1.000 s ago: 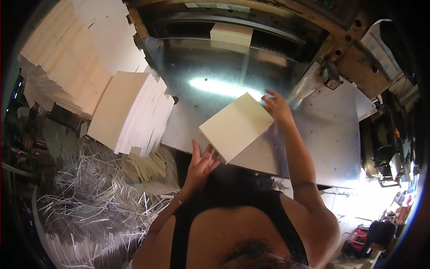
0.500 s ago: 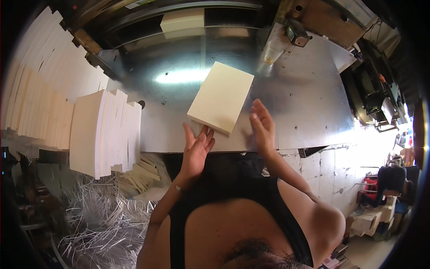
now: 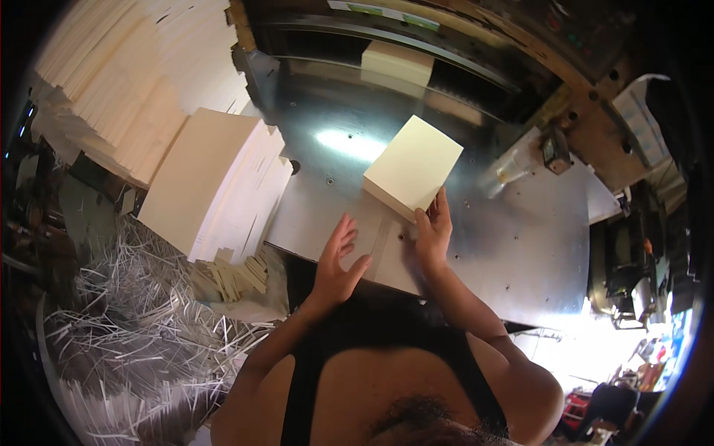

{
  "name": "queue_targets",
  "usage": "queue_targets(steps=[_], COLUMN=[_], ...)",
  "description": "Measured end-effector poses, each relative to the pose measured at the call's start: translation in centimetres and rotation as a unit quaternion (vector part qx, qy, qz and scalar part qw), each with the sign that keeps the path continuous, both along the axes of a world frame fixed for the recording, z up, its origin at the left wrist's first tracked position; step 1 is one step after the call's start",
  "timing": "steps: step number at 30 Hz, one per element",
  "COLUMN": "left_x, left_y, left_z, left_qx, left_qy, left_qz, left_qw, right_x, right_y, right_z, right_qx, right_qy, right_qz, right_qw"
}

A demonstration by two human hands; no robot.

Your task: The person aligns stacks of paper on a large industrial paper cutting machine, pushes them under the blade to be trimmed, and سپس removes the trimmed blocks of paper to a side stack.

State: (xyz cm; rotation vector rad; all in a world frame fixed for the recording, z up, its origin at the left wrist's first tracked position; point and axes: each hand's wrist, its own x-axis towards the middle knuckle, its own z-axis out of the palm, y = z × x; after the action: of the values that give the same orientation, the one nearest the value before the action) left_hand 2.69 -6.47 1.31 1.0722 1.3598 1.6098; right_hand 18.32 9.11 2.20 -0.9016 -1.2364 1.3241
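Observation:
A thick cream-coloured block of paper [image 3: 414, 160] lies tilted on the metal table, its near edge turned toward me. My right hand [image 3: 433, 232] grips its near right corner, the thumb on the front face and the fingers along the right side. My left hand [image 3: 338, 260] hovers at the table's front edge, apart from the block. Its fingers are spread and nothing is in it. To its left stands a leaning pile of similar paper blocks [image 3: 204, 175].
A second paper block [image 3: 398, 67] sits in the dark machine opening at the back. A clear plastic cup [image 3: 509, 169] stands to the right on the metal table [image 3: 487, 256]. Taller paper stacks [image 3: 126, 82] rise at far left, above heaped paper shreds [image 3: 141, 312].
My right hand has come in from beside the block and taken its near corner. My left hand has drawn away from the near edge. The whole view has turned leftward.

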Motion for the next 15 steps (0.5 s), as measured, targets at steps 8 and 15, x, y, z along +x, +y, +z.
queue_targets(steps=[8, 15], left_x=[-4.4, -5.0], left_y=[-0.5, 0.9], left_z=[-0.7, -2.8], left_qx=[0.082, 0.092], left_qy=[0.445, 0.482], left_qz=[0.099, 0.085], left_qw=[0.886, 0.867], right_x=[-13.8, -29.1], right_y=[9.4, 18.3], right_z=[-2.5, -3.6], right_qx=[0.035, 0.090], right_qy=[0.002, -0.032], right_qz=[0.071, 0.034], right_qw=[0.997, 0.995])
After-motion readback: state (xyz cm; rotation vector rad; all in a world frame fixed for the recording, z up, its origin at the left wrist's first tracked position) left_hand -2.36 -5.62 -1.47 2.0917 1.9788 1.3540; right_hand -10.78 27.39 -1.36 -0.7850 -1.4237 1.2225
